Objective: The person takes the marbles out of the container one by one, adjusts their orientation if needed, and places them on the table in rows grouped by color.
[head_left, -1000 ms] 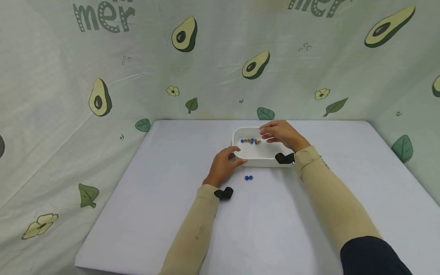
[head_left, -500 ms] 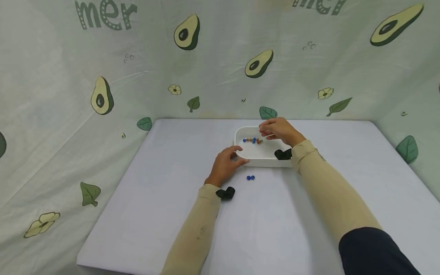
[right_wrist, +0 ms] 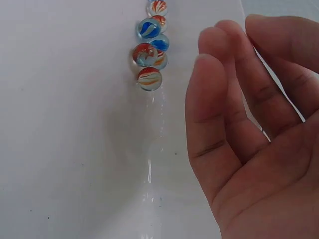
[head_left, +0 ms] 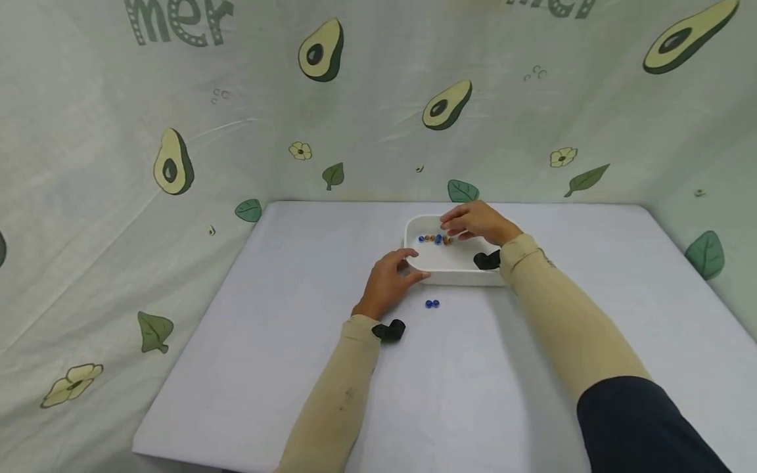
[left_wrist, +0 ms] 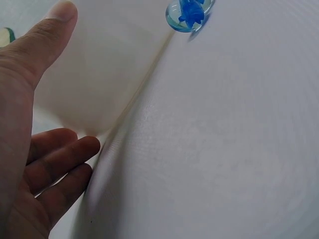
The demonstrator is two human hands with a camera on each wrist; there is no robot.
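Observation:
A white tray (head_left: 467,278) with rounded corners stands toward the back of the table. My left hand (head_left: 387,282) holds its near left corner, thumb at the front wall and fingers at the left side; the left wrist view shows the tray wall between thumb (left_wrist: 55,30) and fingers. Over the tray's far part is my right hand (head_left: 478,222), its fingers loosely bent and nothing between them. Beside it, several glass marbles (right_wrist: 149,78), some blue and some orange-red, lie in a row along the tray's far side. Two blue marbles (head_left: 432,303) rest on the table before the tray.
A white cloth covers the table (head_left: 284,368). Behind it and at the sides hangs a pale green curtain (head_left: 367,118) printed with avocados and leaves. Black wrist cameras (head_left: 389,330) sit on both sleeves.
My right hand has shifted slightly left and closer to the marbles in the tray. My left hand keeps its place at the corner. The head view has tilted a little.

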